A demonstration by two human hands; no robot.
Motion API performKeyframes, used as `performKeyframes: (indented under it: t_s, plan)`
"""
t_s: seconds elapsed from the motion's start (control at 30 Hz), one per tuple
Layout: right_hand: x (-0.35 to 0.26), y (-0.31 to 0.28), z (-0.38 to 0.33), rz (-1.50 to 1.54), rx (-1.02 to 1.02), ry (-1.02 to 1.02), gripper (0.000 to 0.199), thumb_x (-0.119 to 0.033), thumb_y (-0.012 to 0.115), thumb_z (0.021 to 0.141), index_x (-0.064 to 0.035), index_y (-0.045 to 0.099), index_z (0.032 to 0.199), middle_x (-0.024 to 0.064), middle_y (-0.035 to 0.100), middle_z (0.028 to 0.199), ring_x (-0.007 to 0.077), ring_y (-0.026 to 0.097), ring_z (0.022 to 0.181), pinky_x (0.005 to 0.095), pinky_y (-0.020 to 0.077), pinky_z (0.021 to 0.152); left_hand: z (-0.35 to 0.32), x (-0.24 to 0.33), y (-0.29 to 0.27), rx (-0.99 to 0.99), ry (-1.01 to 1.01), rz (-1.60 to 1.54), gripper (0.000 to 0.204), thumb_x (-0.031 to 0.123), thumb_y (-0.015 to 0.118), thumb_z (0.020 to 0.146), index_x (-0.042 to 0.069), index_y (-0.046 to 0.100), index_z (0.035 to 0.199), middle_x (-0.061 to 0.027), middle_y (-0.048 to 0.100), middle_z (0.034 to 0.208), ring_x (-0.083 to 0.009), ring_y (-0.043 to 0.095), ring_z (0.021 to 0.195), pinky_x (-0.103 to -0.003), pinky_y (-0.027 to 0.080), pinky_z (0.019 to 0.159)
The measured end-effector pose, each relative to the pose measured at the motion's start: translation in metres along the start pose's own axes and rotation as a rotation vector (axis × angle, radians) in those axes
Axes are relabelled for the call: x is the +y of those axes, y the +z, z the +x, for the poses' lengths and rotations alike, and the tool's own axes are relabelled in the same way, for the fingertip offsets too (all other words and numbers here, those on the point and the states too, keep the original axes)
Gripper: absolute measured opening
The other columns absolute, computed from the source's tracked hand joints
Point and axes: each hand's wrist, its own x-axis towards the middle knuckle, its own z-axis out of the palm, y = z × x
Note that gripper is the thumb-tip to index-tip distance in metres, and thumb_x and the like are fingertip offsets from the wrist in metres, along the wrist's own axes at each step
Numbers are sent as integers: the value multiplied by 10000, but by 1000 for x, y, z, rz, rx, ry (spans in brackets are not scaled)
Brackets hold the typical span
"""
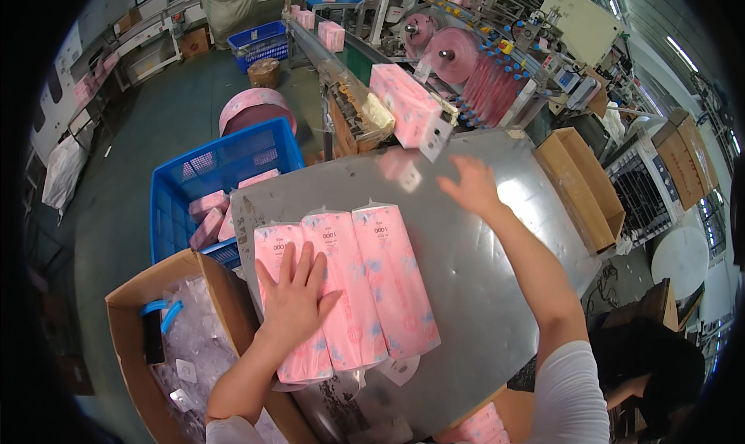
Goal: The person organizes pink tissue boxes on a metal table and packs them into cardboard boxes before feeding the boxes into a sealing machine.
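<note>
Three long pink soft packs of tissues (396,281) lie side by side on the metal table (473,304). My left hand (295,304) rests flat on the left and middle packs, fingers spread. Beyond them, another pink tissue pack (400,103) sits at the end of the conveyor, over the table's far edge. A small white card (436,138) with dark marks stands against its near end. My right hand (469,186) hovers just right of that card, thumb and fingers apart and holding nothing. Another white card (400,369) sticks out from under the near end of the packs.
Left of the table stand a blue crate (174,231) with pink packs and a cardboard box (128,320) of clear plastic bags. An open carton (578,184) sits on the right edge. Pink film rolls (452,55) turn up on the machine behind. A person in dark clothing (648,366) is at lower right.
</note>
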Motion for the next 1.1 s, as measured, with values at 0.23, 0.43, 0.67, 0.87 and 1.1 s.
performKeyframes:
  t_s: [0.23, 0.43, 0.67, 0.87, 1.1]
  plan:
    - [11, 36, 59, -136, -145, 235, 921, -450, 661, 643, -140, 276, 1420, 193, 247, 1445, 386, 348, 1278, 482, 275, 1046, -2, -1, -6, -38, -22, 4, 631, 437, 562, 826, 51, 435, 1309, -152, 339, 1420, -362, 378, 1235, -686, 131, 981]
    - [41, 37, -31, 229, -297, 397, 1026, -419, 705, 622, -209, 151, 1460, 240, 303, 1354, 454, 454, 1138, 462, 413, 942, 2, 1, -2, -39, -4, 4, 621, 423, 566, 828, 54, 432, 1310, -144, 333, 1426, -361, 274, 1320, -678, 125, 986]
    - [-67, -43, -192, 185, -682, 235, 1093, -458, 774, 604, -161, 152, 1453, 249, 385, 1264, 416, 522, 1058, 445, 463, 864, -1, -5, 0, -65, -10, -14, 611, 405, 566, 829, 60, 429, 1315, -137, 334, 1430, -365, 254, 1335, -677, 104, 1000]
    - [-31, -63, -166, 510, -572, 183, 896, -402, 723, 713, -115, 253, 1420, 209, 517, 1201, 379, 527, 1077, 440, 451, 888, -10, -68, -14, 215, -198, -466, 626, 196, 648, 796, -6, 386, 1327, -204, 387, 1365, -339, 362, 1268, -443, 255, 1049]
    - [36, 5, -2, -53, -220, 82, 820, -511, 637, 729, -66, 355, 1357, 164, 405, 1347, 334, 327, 1286, 520, 301, 986, -44, -84, -21, -619, -643, -1070, 578, 359, 587, 881, -36, 449, 1281, -132, 572, 1177, -186, 538, 1065, -314, 421, 917]
